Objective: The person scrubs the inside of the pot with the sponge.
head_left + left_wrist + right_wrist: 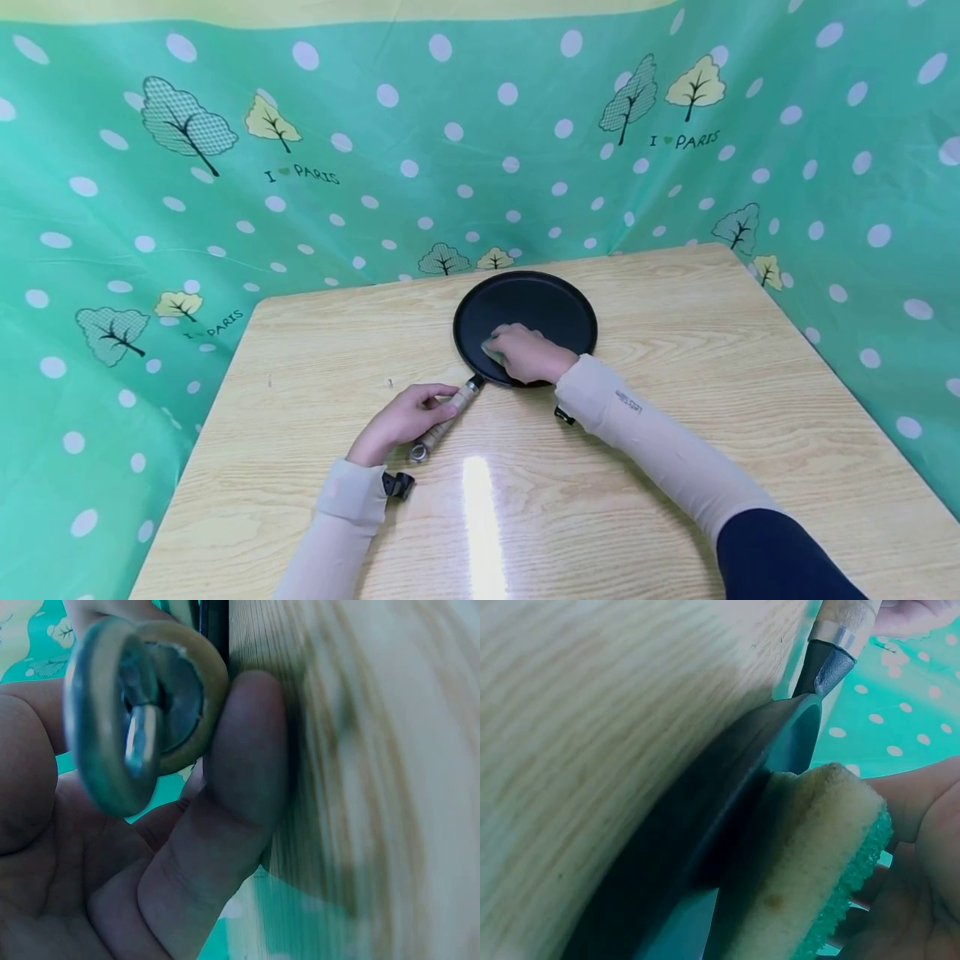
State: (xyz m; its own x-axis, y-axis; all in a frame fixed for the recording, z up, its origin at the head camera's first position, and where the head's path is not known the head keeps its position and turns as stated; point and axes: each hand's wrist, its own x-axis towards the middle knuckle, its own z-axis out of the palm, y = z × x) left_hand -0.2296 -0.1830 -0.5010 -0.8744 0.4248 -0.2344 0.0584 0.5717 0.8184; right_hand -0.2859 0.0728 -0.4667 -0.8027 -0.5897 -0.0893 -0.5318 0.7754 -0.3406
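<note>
A flat, round black pan (525,302) lies on the wooden table, its wood-coloured handle (459,406) pointing toward the near left. My left hand (408,414) holds that handle between thumb and fingers. The left wrist view shows the handle's end with a metal hanging ring (84,750), thumb and fingers on either side. Inside the pan, my right hand (532,354) grips a sponge (810,870). Its pale yellow side faces the pan's surface and its rough green side lies toward the palm. In the head view the hand covers most of the sponge.
The wooden table (645,492) carries the pan, with a bright strip of reflected light near its front. A green dotted curtain (465,150) hangs behind the table and along its sides. Both wrists wear beige sleeves with a small black mount.
</note>
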